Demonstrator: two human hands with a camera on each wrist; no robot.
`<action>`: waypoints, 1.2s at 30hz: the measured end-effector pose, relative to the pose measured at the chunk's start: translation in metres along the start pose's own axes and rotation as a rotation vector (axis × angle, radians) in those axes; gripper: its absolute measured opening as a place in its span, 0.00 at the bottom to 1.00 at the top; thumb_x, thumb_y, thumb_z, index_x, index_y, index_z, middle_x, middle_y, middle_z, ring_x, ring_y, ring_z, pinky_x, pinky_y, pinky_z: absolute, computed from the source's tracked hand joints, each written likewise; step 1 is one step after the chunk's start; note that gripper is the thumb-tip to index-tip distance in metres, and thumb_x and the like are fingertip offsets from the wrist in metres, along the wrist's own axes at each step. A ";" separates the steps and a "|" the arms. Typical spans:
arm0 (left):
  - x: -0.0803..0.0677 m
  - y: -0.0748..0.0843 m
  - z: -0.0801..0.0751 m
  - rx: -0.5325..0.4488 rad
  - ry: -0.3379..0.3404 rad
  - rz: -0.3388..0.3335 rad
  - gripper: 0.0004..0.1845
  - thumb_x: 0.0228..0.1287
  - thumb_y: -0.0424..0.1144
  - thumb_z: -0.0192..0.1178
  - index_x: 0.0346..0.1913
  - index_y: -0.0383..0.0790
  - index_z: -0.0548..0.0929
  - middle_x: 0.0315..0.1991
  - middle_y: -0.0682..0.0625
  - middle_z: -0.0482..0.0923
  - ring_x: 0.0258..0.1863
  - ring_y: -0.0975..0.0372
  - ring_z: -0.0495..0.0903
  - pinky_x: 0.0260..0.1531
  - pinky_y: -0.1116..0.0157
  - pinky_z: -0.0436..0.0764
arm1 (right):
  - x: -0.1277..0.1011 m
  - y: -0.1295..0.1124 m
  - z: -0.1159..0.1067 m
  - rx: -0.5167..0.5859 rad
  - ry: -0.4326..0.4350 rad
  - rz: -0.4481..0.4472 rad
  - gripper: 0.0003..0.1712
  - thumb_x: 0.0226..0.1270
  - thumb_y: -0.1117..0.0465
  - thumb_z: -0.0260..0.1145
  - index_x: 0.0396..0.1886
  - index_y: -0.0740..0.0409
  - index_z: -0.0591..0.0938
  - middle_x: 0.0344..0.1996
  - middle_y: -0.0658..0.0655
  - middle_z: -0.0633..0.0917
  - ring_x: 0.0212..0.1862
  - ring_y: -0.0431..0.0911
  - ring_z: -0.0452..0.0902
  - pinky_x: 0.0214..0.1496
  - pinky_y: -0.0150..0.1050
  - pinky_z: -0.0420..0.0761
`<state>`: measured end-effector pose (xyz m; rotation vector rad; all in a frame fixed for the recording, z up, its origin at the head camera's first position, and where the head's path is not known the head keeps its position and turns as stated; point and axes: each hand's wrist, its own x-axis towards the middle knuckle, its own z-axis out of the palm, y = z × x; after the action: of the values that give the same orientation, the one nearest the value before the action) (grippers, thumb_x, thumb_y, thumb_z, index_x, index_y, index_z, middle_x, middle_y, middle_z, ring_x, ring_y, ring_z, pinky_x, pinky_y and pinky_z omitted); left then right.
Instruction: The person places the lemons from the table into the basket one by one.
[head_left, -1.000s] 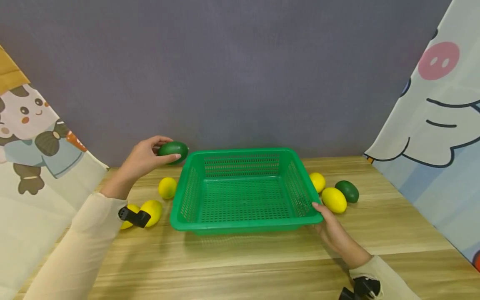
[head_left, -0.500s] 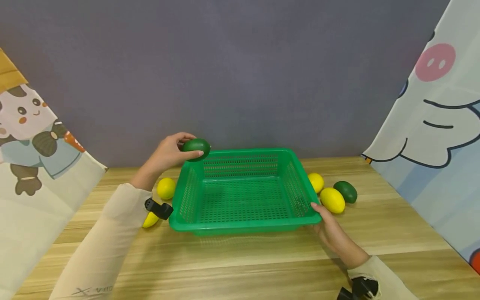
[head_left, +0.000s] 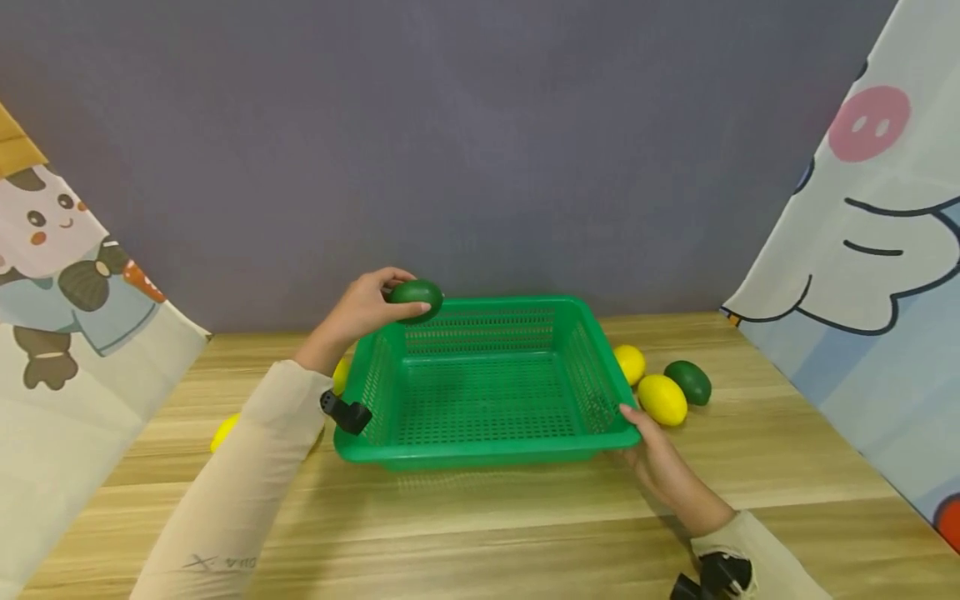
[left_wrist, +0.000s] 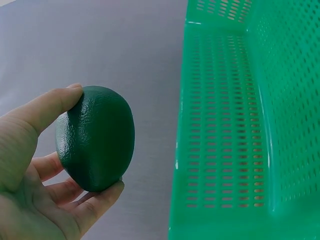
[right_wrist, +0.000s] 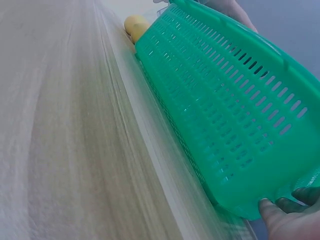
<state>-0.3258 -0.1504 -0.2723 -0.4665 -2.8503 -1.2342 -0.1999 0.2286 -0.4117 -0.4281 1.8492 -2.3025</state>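
My left hand [head_left: 362, 315] holds a dark green avocado [head_left: 416, 301] between thumb and fingers, over the back left corner of a green plastic basket [head_left: 480, 454]. From the left wrist view, the avocado [left_wrist: 97, 137] is smooth-ended with slightly pebbled skin, and the basket's slotted wall [left_wrist: 225, 130] stands to its right. Nothing lies inside the basket. At its front right corner my right hand [head_left: 660, 462] grips the rim, thumb on top and fingers underneath. The right wrist view shows those fingers [right_wrist: 272, 212] against the basket's end.
Right of the basket lie two yellow lemons [head_left: 662, 399] and another avocado [head_left: 687, 382] on the wooden table [head_left: 480, 533]. To the left, lemons [head_left: 224, 432] are partly hidden by my left arm and the basket. A grey wall [head_left: 480, 150] rises behind.
My left hand has carried the avocado rightward, from left of the basket to over its back left corner. The right hand keeps its grip on the rim.
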 end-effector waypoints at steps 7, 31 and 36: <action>0.007 -0.003 0.009 -0.026 -0.003 -0.011 0.29 0.58 0.48 0.66 0.60 0.40 0.72 0.51 0.40 0.73 0.49 0.51 0.73 0.45 0.55 0.75 | 0.000 0.001 0.000 -0.012 -0.023 -0.009 0.16 0.78 0.55 0.36 0.51 0.49 0.71 0.41 0.42 0.77 0.45 0.35 0.72 0.51 0.29 0.71; 0.023 -0.007 0.044 0.065 -0.105 -0.050 0.31 0.58 0.50 0.65 0.60 0.37 0.71 0.55 0.39 0.73 0.49 0.50 0.75 0.46 0.55 0.76 | -0.001 0.000 0.000 -0.026 -0.005 -0.002 0.17 0.78 0.54 0.36 0.49 0.48 0.72 0.40 0.42 0.78 0.45 0.34 0.72 0.51 0.29 0.71; 0.025 -0.008 0.048 0.085 -0.124 -0.068 0.33 0.58 0.51 0.64 0.62 0.38 0.70 0.59 0.38 0.70 0.56 0.48 0.71 0.51 0.52 0.74 | -0.001 0.000 0.000 -0.005 -0.020 -0.015 0.17 0.78 0.55 0.36 0.48 0.49 0.72 0.39 0.42 0.77 0.44 0.35 0.72 0.51 0.29 0.71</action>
<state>-0.3469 -0.1151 -0.3082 -0.4642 -3.0319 -1.1264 -0.1994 0.2293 -0.4117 -0.4661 1.8493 -2.2951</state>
